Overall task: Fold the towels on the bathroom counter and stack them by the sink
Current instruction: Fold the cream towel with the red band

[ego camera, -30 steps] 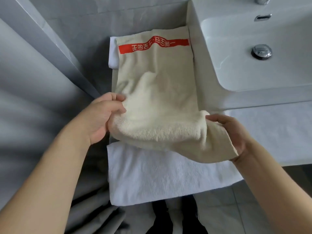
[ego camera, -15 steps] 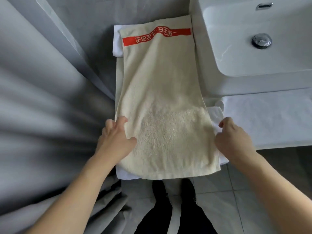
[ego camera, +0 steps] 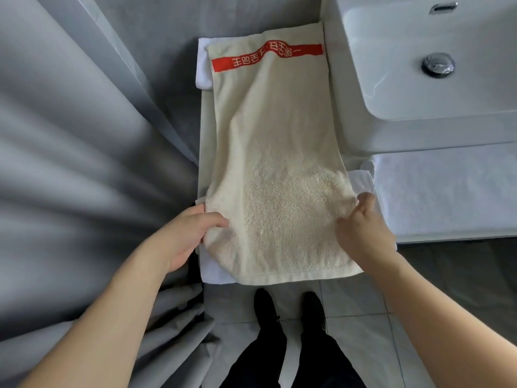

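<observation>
A cream towel (ego camera: 274, 152) with a red printed band at its far end lies lengthwise on the narrow counter left of the sink (ego camera: 436, 60), its near end hanging over the counter's front edge. It rests on a white towel (ego camera: 203, 68) that shows at the far left corner and along the near edge. My left hand (ego camera: 186, 233) grips the cream towel's left edge, thumb on top. My right hand (ego camera: 361, 231) pinches its right edge, fingers curled over the cloth.
Another white towel (ego camera: 447, 191) lies flat on the counter in front of the sink. A grey curtain (ego camera: 70, 163) hangs along the left. Grey floor tiles and my dark shoes (ego camera: 288, 312) are below the counter edge. The chrome drain (ego camera: 437, 64) sits in the basin.
The cream towel's near end, folded up a second ago, was laid out flat. Both hands have since shifted inward and now grip its side edges near the front.
</observation>
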The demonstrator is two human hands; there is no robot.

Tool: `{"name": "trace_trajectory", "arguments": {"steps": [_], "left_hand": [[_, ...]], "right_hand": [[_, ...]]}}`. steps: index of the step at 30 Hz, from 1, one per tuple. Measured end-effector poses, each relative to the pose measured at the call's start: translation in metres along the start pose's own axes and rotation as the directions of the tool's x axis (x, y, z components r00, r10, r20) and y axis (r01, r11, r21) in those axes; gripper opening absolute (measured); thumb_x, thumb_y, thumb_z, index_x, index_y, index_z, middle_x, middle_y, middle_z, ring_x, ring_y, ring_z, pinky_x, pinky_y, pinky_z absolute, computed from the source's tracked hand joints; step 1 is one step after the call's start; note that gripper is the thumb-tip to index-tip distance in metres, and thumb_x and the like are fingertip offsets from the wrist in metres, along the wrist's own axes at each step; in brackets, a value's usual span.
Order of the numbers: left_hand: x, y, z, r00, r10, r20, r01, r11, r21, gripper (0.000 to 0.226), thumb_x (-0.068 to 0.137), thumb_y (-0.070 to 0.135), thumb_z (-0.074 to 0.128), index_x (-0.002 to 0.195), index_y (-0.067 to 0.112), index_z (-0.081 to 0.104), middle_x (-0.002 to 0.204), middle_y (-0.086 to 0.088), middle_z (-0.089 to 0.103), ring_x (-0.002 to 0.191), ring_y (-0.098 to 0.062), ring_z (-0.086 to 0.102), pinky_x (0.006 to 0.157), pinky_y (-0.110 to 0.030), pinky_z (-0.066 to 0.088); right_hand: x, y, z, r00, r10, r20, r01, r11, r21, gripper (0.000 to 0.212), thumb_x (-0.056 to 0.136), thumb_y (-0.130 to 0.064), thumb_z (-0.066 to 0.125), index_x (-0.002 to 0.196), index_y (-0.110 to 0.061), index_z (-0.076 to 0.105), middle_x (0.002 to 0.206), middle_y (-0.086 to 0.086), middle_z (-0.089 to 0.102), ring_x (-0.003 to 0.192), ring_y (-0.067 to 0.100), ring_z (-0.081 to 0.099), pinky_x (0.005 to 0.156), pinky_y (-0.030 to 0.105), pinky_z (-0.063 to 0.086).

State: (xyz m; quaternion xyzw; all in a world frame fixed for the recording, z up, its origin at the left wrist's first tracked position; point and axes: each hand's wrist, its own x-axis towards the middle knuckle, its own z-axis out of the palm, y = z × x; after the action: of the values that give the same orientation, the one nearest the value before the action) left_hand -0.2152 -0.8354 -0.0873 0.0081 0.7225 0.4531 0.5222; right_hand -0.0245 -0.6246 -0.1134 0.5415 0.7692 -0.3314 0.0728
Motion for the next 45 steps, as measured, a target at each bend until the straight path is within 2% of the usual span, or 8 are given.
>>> {"name": "trace_trajectory", "arguments": {"steps": [7,13,21,26,33,37,40,45], "left_hand": [[-0.014,-0.006,-0.012,0.772,0.375,-0.514,0.180,0.647,0.741,0.026,0.083,0.021,0.060,0.102,0.013,0.044,0.096,-0.009,0.061,0.085,-0.033,0.058,0.070,-0.040,0.046],[-0.016,-0.030,0.048,0.858,0.443,0.260,-0.356,0.147,0.923,0.035,0.079,0.042,0.063,0.103,0.026,0.044,0.105,0.009,0.046,0.103,-0.020,0.047,0.084,-0.033,0.042],[0.001,-0.055,0.060,0.822,0.458,0.337,-0.272,-0.204,0.940,0.050,0.076,0.014,0.055,0.122,0.019,0.039,0.116,0.001,0.039,0.102,-0.021,0.044,0.082,-0.030,0.043],[0.003,-0.044,0.066,0.859,0.456,0.233,-0.188,-0.142,0.972,0.025,0.087,0.013,0.048,0.111,0.019,0.052,0.108,0.000,0.048,0.096,-0.022,0.049,0.068,-0.031,0.042],[0.023,0.017,0.057,0.991,-0.043,0.124,-0.092,0.451,0.888,0.018,0.084,0.008,0.040,0.070,0.014,0.049,0.073,0.000,0.052,0.066,-0.018,0.048,0.059,-0.030,0.038],[0.022,0.050,0.037,0.966,-0.232,0.112,-0.065,0.202,0.977,0.016,0.086,0.012,0.042,0.082,0.020,0.056,0.086,0.003,0.057,0.075,-0.012,0.054,0.058,-0.025,0.040],[0.031,0.066,0.013,0.989,-0.126,-0.078,0.091,0.098,0.991,0.021,0.088,0.009,0.040,0.092,0.013,0.060,0.084,-0.002,0.057,0.067,-0.015,0.052,0.050,-0.025,0.036],[0.069,0.092,-0.018,0.920,0.225,-0.322,0.159,0.536,0.829,0.021,0.087,0.006,0.042,0.073,0.006,0.057,0.075,-0.007,0.057,0.063,-0.021,0.050,0.051,-0.028,0.031]], "right_hand": [[0.001,0.012,-0.020,0.989,-0.089,-0.119,0.076,0.991,-0.112,0.039,0.077,0.005,0.034,0.113,-0.012,0.032,0.090,0.014,0.055,0.072,0.034,0.053,0.064,0.041,0.042],[-0.008,0.009,-0.002,0.813,-0.559,0.164,0.551,0.649,-0.524,0.039,0.082,-0.013,0.048,0.120,-0.019,0.044,0.117,0.001,0.045,0.105,0.023,0.046,0.090,0.030,0.035],[-0.016,0.024,0.013,0.615,-0.625,0.481,0.785,0.427,-0.448,0.048,0.082,-0.051,0.052,0.120,-0.024,0.040,0.114,-0.005,0.036,0.102,0.015,0.042,0.096,0.030,0.038],[-0.014,0.015,0.013,0.651,-0.557,0.517,0.758,0.435,-0.486,0.045,0.080,-0.026,0.056,0.122,-0.022,0.041,0.115,-0.002,0.039,0.101,0.018,0.046,0.091,0.030,0.042],[0.010,-0.034,-0.017,0.752,-0.208,0.626,0.601,0.606,-0.521,0.024,0.090,-0.002,0.039,0.099,-0.012,0.059,0.099,0.003,0.060,0.078,0.017,0.056,0.067,0.027,0.048],[0.036,-0.063,-0.039,0.751,-0.033,0.660,0.596,0.466,-0.654,0.019,0.091,-0.001,0.041,0.078,-0.010,0.051,0.079,0.001,0.053,0.067,0.014,0.048,0.063,0.024,0.040],[0.052,-0.084,-0.055,0.782,0.039,0.622,0.558,0.401,-0.727,0.019,0.093,-0.007,0.042,0.079,-0.011,0.053,0.079,-0.001,0.052,0.082,0.019,0.053,0.081,0.029,0.045],[0.089,-0.126,-0.062,0.889,-0.183,0.420,0.452,0.506,-0.735,0.021,0.086,-0.012,0.048,0.101,-0.015,0.063,0.101,0.002,0.063,0.094,0.025,0.061,0.085,0.032,0.049]]}}
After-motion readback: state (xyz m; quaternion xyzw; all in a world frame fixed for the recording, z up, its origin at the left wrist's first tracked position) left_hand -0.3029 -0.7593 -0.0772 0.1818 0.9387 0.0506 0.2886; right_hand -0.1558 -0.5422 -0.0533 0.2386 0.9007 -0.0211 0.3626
